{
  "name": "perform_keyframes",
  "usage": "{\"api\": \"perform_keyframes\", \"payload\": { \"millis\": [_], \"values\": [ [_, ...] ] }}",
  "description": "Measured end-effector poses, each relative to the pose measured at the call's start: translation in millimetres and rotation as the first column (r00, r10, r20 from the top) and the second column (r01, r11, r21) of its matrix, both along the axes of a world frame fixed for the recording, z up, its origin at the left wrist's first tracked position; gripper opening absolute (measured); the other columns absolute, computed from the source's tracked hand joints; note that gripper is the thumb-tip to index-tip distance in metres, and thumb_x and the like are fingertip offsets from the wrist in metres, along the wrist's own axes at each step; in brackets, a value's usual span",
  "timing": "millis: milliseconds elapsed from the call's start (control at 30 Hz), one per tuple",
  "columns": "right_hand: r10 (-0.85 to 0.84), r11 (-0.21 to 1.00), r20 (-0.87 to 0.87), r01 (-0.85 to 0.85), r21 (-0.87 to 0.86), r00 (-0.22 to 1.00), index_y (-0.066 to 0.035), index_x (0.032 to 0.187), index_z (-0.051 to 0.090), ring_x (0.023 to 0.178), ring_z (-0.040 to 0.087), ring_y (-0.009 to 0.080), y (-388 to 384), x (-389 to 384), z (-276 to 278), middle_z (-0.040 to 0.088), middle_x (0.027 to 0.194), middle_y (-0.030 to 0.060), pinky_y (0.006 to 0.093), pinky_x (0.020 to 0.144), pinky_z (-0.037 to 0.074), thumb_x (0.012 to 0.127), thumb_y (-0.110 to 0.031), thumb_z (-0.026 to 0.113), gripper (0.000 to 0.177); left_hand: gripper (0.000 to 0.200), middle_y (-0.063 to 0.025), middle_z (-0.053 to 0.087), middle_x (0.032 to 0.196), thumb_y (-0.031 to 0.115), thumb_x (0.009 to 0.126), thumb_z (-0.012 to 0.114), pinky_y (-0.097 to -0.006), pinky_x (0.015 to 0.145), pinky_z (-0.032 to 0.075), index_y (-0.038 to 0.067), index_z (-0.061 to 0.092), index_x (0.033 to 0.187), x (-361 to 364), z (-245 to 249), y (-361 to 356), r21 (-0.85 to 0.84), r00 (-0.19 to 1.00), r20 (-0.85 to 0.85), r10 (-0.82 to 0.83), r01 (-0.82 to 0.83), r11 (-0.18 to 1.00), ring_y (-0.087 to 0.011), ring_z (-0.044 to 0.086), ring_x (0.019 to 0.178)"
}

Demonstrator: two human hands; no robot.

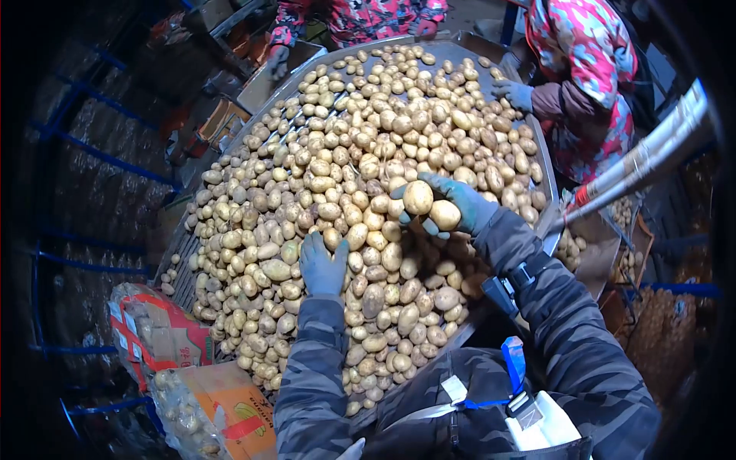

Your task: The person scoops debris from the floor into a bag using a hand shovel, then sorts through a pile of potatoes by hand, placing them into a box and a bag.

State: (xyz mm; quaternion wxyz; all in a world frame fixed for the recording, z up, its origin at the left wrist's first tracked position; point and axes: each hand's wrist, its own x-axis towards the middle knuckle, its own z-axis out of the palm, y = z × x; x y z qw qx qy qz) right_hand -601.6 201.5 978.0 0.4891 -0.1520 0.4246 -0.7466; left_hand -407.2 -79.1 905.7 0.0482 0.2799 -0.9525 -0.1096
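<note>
Heaped potatoes cover a wide metal sorting table in front of me. My right hand, in a blue-grey glove, is raised over the pile and closed around two potatoes; one potato shows at the fingertips, and another potato lies against the palm side. My left hand, gloved alike, rests palm down on the heap with thumb and fingers apart. A potato lies just beyond its fingertips, between thumb and fingers.
The table's raised metal rim runs along the right. Cartons and a banana box stand at the lower left. Two co-workers in pink patterned clothes stand across the table; one's gloved hand touches the potatoes. A wrapped pole slants in from the right.
</note>
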Motion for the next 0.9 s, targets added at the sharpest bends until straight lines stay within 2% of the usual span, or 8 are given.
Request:
{"api": "perform_keyframes", "payload": {
  "millis": [133,233,267,367,400,567,767,900],
  "values": [
    [0.018,1.000,0.478,-0.017,-0.006,0.878,0.002,0.140,0.058,0.074,0.073,0.0224,1.3,45.6,-8.3,0.073,0.108,0.0135,0.0313,0.054,0.061,0.110,-0.053,0.040,0.065,0.064,-0.0242,0.048,0.150,0.036,0.100,0.069,-0.0447,0.120,0.035,-0.002,0.049,0.147,3.0,21.1,10.2,0.483,0.932,-0.356,0.062,0.127,0.867,-0.0380,0.044,0.142],
    [0.001,0.982,0.342,-0.065,0.177,0.940,-0.005,0.134,0.065,0.063,0.070,0.0180,-4.9,76.0,-13.4,0.072,0.085,0.0075,0.0283,0.050,0.058,0.109,-0.057,0.041,0.062,0.062,-0.0238,0.048,0.151,0.033,0.102,0.067,-0.0434,0.120,0.035,0.000,0.047,0.150,9.2,40.8,57.5,0.496,0.906,-0.418,-0.065,0.288,0.819,-0.0373,0.045,0.141],
    [-0.022,0.932,0.177,-0.044,0.360,0.984,-0.003,0.131,0.066,0.067,0.070,0.0166,-9.2,85.1,-21.5,0.074,0.090,0.0085,0.0287,0.056,0.058,0.107,-0.057,0.047,0.062,0.062,-0.0239,0.048,0.152,0.033,0.102,0.066,-0.0432,0.120,0.036,0.001,0.047,0.152,11.0,45.3,74.1,0.480,0.898,-0.422,-0.127,0.340,0.808,-0.0375,0.046,0.141],
    [0.022,0.867,-0.335,0.149,0.476,0.942,0.002,0.123,0.071,0.096,0.070,0.0213,-14.1,103.9,-28.1,0.075,0.108,0.0139,0.0342,0.087,0.056,0.101,-0.058,0.059,0.066,0.063,-0.0246,0.047,0.153,0.034,0.101,0.067,-0.0441,0.121,0.034,0.003,0.047,0.153,17.4,36.4,81.4,0.391,0.848,-0.453,-0.274,0.465,0.794,-0.0377,0.044,0.143],
    [0.027,0.860,-0.419,0.193,0.472,0.907,0.002,0.120,0.072,0.091,0.068,0.0188,-10.9,104.8,-27.8,0.073,0.102,0.0115,0.0329,0.082,0.055,0.100,-0.056,0.061,0.062,0.062,-0.0243,0.048,0.153,0.033,0.100,0.066,-0.0452,0.121,0.034,0.003,0.048,0.152,23.4,34.6,76.3,0.343,0.864,-0.417,-0.283,0.437,0.832,-0.0379,0.044,0.143],
    [-0.207,0.713,-0.396,0.415,0.565,0.895,-0.001,0.104,0.076,0.064,0.056,0.0063,86.8,93.8,8.1,0.063,0.072,-0.0004,0.0265,0.057,0.046,0.097,-0.044,0.071,0.044,0.065,-0.0229,0.046,0.155,0.035,0.096,0.068,-0.0518,0.123,0.027,0.006,0.049,0.151,82.7,24.8,15.0,-0.076,0.954,-0.148,-0.261,0.252,0.965,-0.0400,0.036,0.147],
    [0.145,0.443,-0.702,0.589,0.676,0.697,0.002,0.117,0.072,0.083,0.066,0.0158,234.9,71.1,21.4,0.072,0.094,0.0084,0.0309,0.076,0.053,0.092,-0.034,0.074,0.043,0.064,-0.0215,0.043,0.157,0.030,0.096,0.069,-0.0558,0.124,0.023,0.006,0.048,0.151,144.2,-1.3,-13.7,0.035,0.982,-0.136,-0.132,0.138,0.990,-0.0433,0.030,0.150],
    [0.053,0.628,-0.852,0.645,0.434,0.521,-0.003,0.125,0.069,0.103,0.066,0.0263,157.1,32.9,31.3,0.071,0.112,0.0146,0.0368,0.092,0.052,0.095,-0.034,0.068,0.043,0.060,-0.0235,0.042,0.157,0.026,0.097,0.067,-0.0561,0.124,0.024,0.005,0.049,0.151,133.5,10.6,-1.5,0.059,0.994,-0.073,-0.079,0.084,0.995,-0.0437,0.027,0.151]
  ]
}}
